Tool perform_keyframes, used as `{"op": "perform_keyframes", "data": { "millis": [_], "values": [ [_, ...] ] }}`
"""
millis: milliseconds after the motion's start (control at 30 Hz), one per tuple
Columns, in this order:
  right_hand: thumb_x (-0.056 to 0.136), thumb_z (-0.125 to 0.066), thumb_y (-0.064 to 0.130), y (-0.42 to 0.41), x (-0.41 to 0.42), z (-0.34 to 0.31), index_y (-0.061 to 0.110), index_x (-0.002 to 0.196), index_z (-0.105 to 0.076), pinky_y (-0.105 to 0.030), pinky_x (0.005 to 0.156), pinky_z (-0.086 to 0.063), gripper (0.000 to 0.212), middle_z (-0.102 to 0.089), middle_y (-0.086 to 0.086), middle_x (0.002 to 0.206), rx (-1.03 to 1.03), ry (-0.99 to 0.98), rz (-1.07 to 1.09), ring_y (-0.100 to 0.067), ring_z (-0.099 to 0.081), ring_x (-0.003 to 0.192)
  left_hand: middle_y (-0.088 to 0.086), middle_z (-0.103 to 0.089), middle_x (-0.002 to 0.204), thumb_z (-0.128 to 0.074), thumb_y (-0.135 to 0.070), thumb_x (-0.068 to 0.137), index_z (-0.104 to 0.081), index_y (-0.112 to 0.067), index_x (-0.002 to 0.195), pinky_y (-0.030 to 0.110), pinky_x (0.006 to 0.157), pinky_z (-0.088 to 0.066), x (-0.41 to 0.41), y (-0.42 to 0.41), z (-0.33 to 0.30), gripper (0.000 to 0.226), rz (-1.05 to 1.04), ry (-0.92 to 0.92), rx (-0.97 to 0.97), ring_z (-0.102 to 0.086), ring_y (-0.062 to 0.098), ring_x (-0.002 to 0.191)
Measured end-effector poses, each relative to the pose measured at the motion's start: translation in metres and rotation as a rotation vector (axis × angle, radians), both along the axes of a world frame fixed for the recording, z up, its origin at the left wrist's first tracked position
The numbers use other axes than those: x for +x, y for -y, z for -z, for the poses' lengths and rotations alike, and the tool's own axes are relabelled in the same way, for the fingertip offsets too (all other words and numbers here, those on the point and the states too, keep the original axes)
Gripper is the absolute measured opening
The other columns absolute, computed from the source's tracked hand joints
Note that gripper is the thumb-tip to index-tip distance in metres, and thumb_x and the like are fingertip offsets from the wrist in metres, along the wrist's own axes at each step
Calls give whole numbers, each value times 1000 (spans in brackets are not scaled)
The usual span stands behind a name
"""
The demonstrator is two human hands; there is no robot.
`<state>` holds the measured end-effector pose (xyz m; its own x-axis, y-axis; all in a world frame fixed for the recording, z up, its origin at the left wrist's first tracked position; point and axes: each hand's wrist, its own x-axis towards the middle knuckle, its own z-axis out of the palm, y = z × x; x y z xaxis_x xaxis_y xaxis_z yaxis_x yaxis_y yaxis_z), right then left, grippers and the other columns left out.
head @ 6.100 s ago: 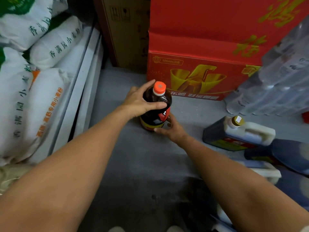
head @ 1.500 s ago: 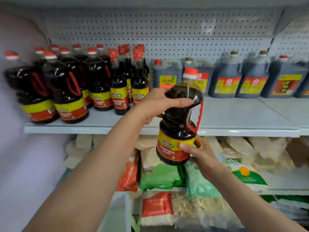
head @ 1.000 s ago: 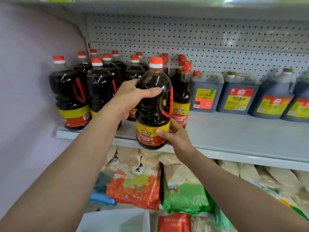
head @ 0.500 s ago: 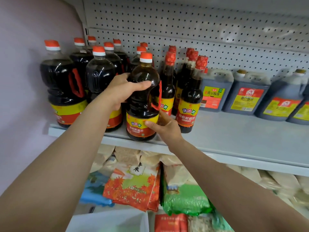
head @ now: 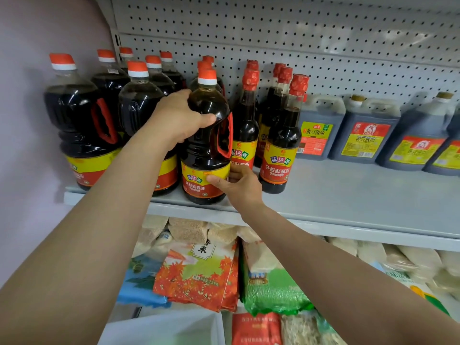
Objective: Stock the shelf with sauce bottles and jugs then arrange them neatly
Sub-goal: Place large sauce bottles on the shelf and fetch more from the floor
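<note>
- Head view: sauce bottle (head: 205,145), dark liquid, orange cap, red side handle, yellow-red label, stands upright on the grey shelf (head: 348,195), at the front edge, base flat on the board.
- Left hand (head: 178,118) grasps the bottle's upper shoulder from the left, thumb curled across the front, fingers wrapped behind.
- Right hand (head: 237,184) holds the bottle low on its right side; thumb tip presses on the label, fingers reach round behind the base, partly hidden.
- Big handled bottles (head: 82,125) of the same kind packed just left of it, several rows deep, back toward the pegboard (head: 298,33); the nearest one is touching or almost touching the held bottle, cannot tell which.
- Slim tall bottles (head: 283,135) with red foil tops just right of it, in a cluster; nearest slim one sits behind the right hand's fingers.
- Square dark jugs (head: 363,133) with yellow-red labels lined along the back of the shelf, further right, well apart from the held bottle.
- Bare shelf board in front of the jugs.
- Lower tier under the shelf: rice bags (head: 199,272), one with orange maple-leaf print, a green bag (head: 271,287) beside it, pale grain sacks behind.
- Pale wall (head: 37,33) at left of the unit.
</note>
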<state>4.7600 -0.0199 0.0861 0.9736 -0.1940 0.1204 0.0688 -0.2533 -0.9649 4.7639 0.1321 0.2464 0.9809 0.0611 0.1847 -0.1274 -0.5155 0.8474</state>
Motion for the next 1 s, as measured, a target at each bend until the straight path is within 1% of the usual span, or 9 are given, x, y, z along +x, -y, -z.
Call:
{"op": "perform_keyframes", "data": {
  "millis": [167,300,400,500,600,667,833,933,1000],
  "values": [
    [66,-91,46,-3,-1,-3,17,120,-62,-30,92,-55,67,-69,7,108,-17,-13,0,-11,-65,102,4,-56,134,-74,-27,88,-46,-28,142,48,87,-54,4,-1,0,61,17,-25,12,-57,28,114],
    [71,-89,41,-6,-1,-10,20,113,-62,-30,93,-53,54,-66,12,100,-38,-24,-13,-11,-63,101,1,-55,134,-74,-28,88,-47,-29,141,47,89,-53,4,-3,5,60,1,11,-33,-56,26,116],
    [72,-88,42,-6,-1,-11,18,114,-64,-30,94,-52,54,-68,12,102,-45,-39,-29,-11,-63,102,2,-54,137,-75,-34,85,-46,-28,143,46,100,-48,1,-1,12,65,-49,67,-21,-53,26,122],
    [75,-87,39,-2,-5,-6,14,126,-64,-31,99,-52,61,-69,5,116,-23,-72,-36,-13,-64,108,10,-43,147,-76,-39,84,-38,-23,150,46,109,-40,-6,1,20,78,-160,135,105,-42,31,135],
    [78,-85,39,11,-13,-1,16,130,-60,-30,97,-50,62,-65,7,114,-30,-101,-30,-12,-61,106,11,-31,153,-77,-36,84,-29,-18,153,43,112,-33,-25,5,29,86,-297,225,189,-27,31,143],
    [77,-85,44,22,-18,3,20,131,-60,-38,98,-53,64,-66,4,118,-45,-97,1,-15,-62,106,10,-33,150,-77,-34,84,-33,-18,149,38,108,-35,-36,11,36,81,-333,315,235,-27,28,140],
    [78,-85,40,59,-36,2,19,133,-60,-44,97,-55,64,-65,1,119,-31,-81,91,-17,-62,108,8,-40,138,-79,-30,82,-46,-19,135,23,94,-32,-48,37,56,64,-219,406,199,-38,25,131],
    [78,-85,39,86,-50,-4,24,121,-62,-44,94,-57,50,-66,11,99,-40,-53,141,-15,-66,97,7,-43,130,-79,-26,80,-51,-19,125,23,94,-35,-57,61,63,54,-172,473,148,-44,24,124],
    [78,-85,41,109,-61,-7,24,125,-62,-43,93,-57,56,-65,8,103,-59,-47,186,-14,-65,98,6,-44,127,-80,-24,79,-52,-19,123,28,97,-41,-59,82,69,52,-84,450,105,-48,24,120]
  ]
}}
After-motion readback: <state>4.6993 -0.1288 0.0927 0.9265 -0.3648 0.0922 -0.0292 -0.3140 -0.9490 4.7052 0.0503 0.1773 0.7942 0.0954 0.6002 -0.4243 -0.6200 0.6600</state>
